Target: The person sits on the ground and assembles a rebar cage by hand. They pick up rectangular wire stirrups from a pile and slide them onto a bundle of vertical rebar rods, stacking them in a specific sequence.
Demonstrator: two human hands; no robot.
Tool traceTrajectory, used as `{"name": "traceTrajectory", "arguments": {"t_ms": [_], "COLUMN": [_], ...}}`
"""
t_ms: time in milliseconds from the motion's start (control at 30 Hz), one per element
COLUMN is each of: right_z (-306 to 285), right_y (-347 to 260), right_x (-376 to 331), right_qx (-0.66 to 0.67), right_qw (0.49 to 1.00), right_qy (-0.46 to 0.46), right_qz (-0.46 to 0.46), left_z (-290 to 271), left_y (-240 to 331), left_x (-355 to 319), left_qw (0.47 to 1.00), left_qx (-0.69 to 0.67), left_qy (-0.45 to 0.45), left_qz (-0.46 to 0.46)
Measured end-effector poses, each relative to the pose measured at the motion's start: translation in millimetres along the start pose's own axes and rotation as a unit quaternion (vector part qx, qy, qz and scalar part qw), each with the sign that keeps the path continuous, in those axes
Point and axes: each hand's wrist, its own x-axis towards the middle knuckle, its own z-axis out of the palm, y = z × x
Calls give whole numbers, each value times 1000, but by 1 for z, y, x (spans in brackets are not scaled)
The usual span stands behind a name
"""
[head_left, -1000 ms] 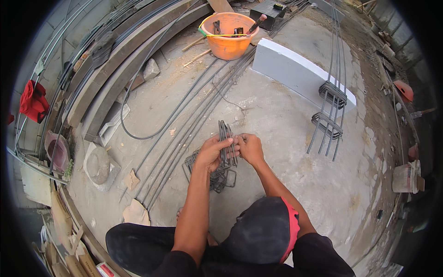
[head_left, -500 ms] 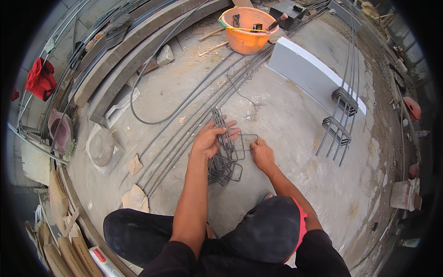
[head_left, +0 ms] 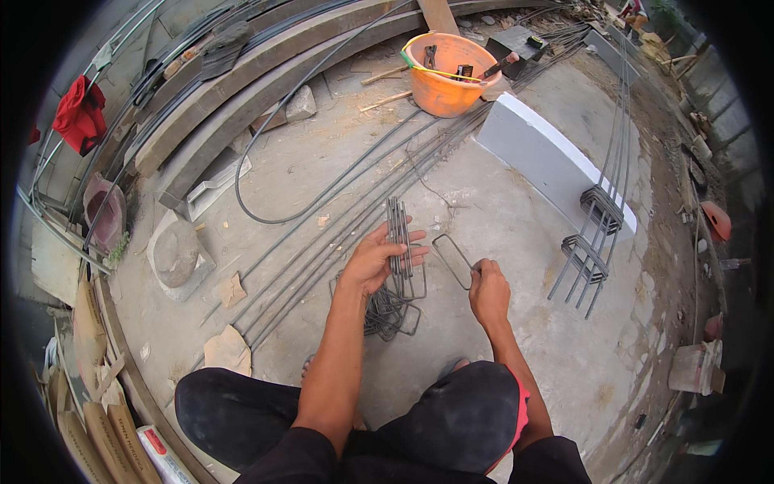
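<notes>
Concrete floor, left hand grip holding stirrup bundle, right hand grip pinching one stirrup

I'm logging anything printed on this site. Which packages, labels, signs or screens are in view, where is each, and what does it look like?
Brown paper sacks: stacked on edge at the lower left rim, flat and tan, with dark print.
White pack: beside those sacks by the person's knee, long and narrow, with a red patch.
No signs or screens show.

Soft even daylight, faint shadows, sharp center, heavy fisheye bend + black vignette at edges.
</notes>
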Motion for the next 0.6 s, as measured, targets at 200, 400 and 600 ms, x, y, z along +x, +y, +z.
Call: {"name": "traceTrajectory", "arguments": {"t_ms": [200,400,600], "right_z": [-20,-19,-32], "right_y": [-59,-74,-49], "right_x": [6,6,10], "right_qx": [224,267,370], "right_qw": [973,961,923], "right_qy": [10,19,76], "right_qz": [51,63,78], "left_z": [18,27,7], "left_y": [-10,-22,-11], "left_x": [8,11,4], "left_qw": [1000,999,999], "left_qx": [20,12,-4], "left_qy": [18,31,45], "left_qz": [-10,8,11]}}
